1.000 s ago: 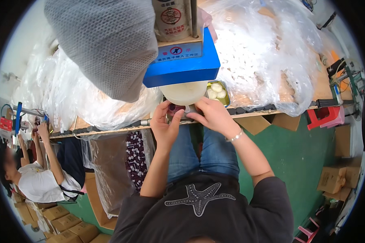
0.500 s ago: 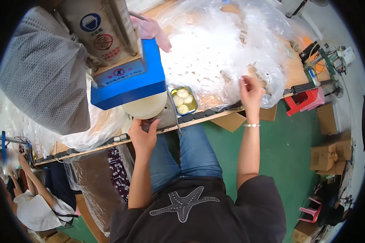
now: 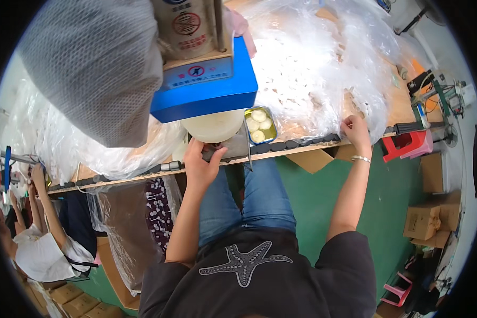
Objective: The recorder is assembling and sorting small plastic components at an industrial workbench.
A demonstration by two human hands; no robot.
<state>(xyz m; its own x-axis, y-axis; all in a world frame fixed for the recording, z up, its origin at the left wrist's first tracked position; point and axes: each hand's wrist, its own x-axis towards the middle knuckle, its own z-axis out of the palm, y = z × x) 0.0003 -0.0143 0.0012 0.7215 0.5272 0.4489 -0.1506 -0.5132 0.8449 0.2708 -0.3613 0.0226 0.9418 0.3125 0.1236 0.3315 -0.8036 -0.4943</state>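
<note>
My left hand is at the table edge under a machine with a blue housing and a cream round guard. Its thumb and fingers close at a small dark part I cannot make out, partly hidden by the guard. My right hand rests near the front edge, beside a clear plastic bag with small pieces in it. Its fingers are pinched together, and what they hold is too small to name. Between my hands a shallow tray holds several pale round pieces.
Small white pieces on clear plastic sheeting cover the table's middle. A grey fabric cover hangs at the left. Below the table stands a plastic-lined box with purple-and-white pieces. A red stool is at the right; a co-worker sits far left.
The view has shifted, so the machine and tray appear farther right. My right hand has come nearer, toward the table's front edge. My left hand stays under the guard.
</note>
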